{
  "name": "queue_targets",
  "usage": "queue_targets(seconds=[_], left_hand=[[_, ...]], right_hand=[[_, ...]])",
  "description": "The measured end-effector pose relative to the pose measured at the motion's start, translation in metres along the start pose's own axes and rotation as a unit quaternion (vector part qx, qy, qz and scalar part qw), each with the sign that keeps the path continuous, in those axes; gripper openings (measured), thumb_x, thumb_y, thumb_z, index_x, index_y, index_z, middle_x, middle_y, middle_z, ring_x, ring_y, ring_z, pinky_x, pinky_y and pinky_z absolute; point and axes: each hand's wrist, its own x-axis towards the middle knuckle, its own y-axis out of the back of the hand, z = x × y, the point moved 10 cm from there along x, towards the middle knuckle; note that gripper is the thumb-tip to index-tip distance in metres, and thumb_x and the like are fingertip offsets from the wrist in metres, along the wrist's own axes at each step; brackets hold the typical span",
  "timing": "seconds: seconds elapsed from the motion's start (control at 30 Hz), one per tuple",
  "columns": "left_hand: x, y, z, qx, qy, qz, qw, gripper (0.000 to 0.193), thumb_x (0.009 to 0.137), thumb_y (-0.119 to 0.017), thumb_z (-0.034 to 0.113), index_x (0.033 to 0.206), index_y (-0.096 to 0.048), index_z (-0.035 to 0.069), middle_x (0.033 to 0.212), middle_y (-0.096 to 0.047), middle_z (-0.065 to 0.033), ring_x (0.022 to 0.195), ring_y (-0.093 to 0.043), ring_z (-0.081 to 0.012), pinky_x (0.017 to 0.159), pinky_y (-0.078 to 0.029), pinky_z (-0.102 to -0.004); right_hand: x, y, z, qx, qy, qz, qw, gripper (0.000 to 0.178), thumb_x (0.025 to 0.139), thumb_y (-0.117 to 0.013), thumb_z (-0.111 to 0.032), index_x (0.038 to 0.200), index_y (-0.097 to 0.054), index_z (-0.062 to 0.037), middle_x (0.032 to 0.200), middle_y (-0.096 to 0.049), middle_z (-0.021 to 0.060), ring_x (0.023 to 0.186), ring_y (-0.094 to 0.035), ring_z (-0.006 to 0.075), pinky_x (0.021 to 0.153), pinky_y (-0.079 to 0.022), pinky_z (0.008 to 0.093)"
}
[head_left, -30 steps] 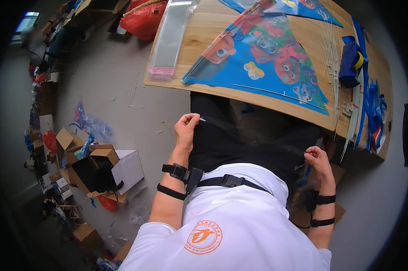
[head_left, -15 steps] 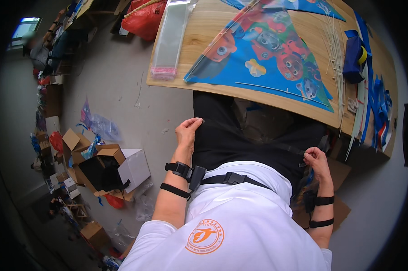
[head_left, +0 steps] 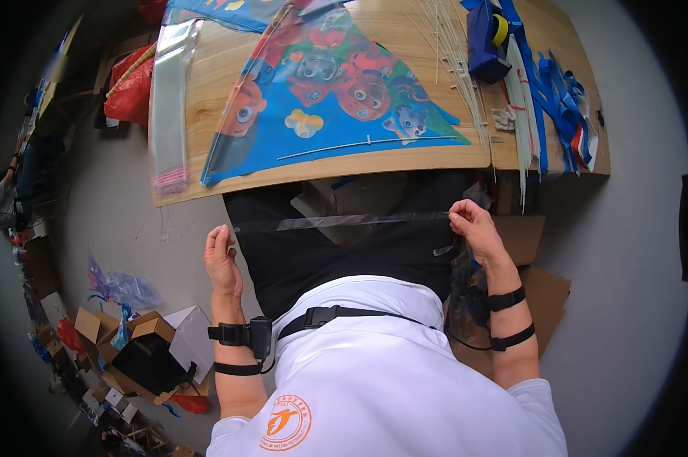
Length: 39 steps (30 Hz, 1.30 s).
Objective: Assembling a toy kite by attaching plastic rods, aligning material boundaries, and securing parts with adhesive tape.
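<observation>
A long strip of clear tape (head_left: 336, 221) stretches across above my lap, just off the table's near edge. My left hand (head_left: 223, 263) pinches its left end between thumb and fingers. At the other end my right hand (head_left: 477, 231) pinches it too, held slightly higher in the picture. A short loose tail of clear film (head_left: 443, 250) hangs below the right hand. Beyond the tape, a blue printed kite sheet (head_left: 321, 156) with cartoon animals lies on the table, a thin white rod (head_left: 336, 148) resting along its lower edge.
On the wooden table (head_left: 207, 53) are clear plastic bags (head_left: 169, 114) at left, and thin white rods (head_left: 458, 65), a blue tape dispenser (head_left: 487, 46) and blue ribbons (head_left: 561, 99) at right. Opened cardboard boxes (head_left: 150, 327) stand on the floor at left; a red bag (head_left: 133, 87) sits beside the table.
My view has turned, so the table now sits further left. Both hands are raised nearer the table edge, and the tape shows stretched between them.
</observation>
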Motion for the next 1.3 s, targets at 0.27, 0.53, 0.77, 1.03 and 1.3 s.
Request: queue_targets(seconds=[0.27, 0.53, 0.77, 1.03, 1.3], left_hand=[[0.035, -0.062, 0.023, -0.036, -0.103, -0.043, 0.993, 0.011, 0.093, -0.063, 0.017, 0.098, -0.066, 0.007, 0.081, -0.058, 0.0051, 0.069, -0.043, -0.0024, 0.063, -0.034, -0.0172], [0.049, -0.097, 0.035, 0.095, -0.165, 0.025, 0.981, 0.018, 0.09, -0.067, 0.018, 0.098, -0.069, 0.002, 0.086, -0.064, 0.0011, 0.079, -0.053, -0.0055, 0.072, -0.042, -0.0193], [0.054, -0.104, 0.034, 0.203, -0.189, 0.068, 0.958, 0.021, 0.088, -0.07, 0.018, 0.099, -0.07, 0.0, 0.088, -0.066, -0.0012, 0.083, -0.058, -0.0086, 0.078, -0.045, -0.0229], [0.063, -0.098, 0.022, 0.174, -0.145, 0.079, 0.971, 0.022, 0.087, -0.071, 0.019, 0.097, -0.071, -0.001, 0.091, -0.067, -0.0019, 0.084, -0.059, -0.0095, 0.079, -0.046, -0.0232], [0.068, -0.1, 0.02, 0.194, -0.144, 0.074, 0.967, 0.024, 0.087, -0.071, 0.021, 0.099, -0.071, -0.001, 0.091, -0.066, -0.0018, 0.086, -0.058, -0.0098, 0.081, -0.045, -0.0229]], right_hand=[[0.057, 0.044, -0.079, -0.049, 0.113, 0.114, 0.986, 0.018, 0.083, -0.066, -0.006, 0.097, -0.058, 0.0022, 0.08, -0.062, 0.0038, 0.071, -0.058, 0.0113, 0.069, -0.05, 0.0266], [0.119, 0.078, -0.096, -0.242, 0.15, 0.206, 0.936, 0.034, 0.074, -0.073, -0.01, 0.099, -0.052, -0.0008, 0.079, -0.064, 0.0107, 0.076, -0.064, 0.0215, 0.07, -0.05, 0.0338], [0.131, 0.073, -0.097, -0.333, 0.153, 0.235, 0.9, 0.034, 0.071, -0.074, -0.013, 0.096, -0.052, -0.0026, 0.08, -0.064, 0.0116, 0.079, -0.065, 0.0293, 0.074, -0.051, 0.0392], [0.132, 0.074, -0.09, -0.315, 0.133, 0.242, 0.908, 0.036, 0.069, -0.077, -0.016, 0.093, -0.054, -0.0028, 0.076, -0.065, 0.0112, 0.077, -0.066, 0.0282, 0.073, -0.052, 0.0377], [0.152, 0.079, -0.073, -0.304, 0.105, 0.217, 0.921, 0.034, 0.07, -0.077, -0.016, 0.093, -0.056, -0.0019, 0.08, -0.065, 0.0124, 0.08, -0.065, 0.0285, 0.075, -0.051, 0.0366]])
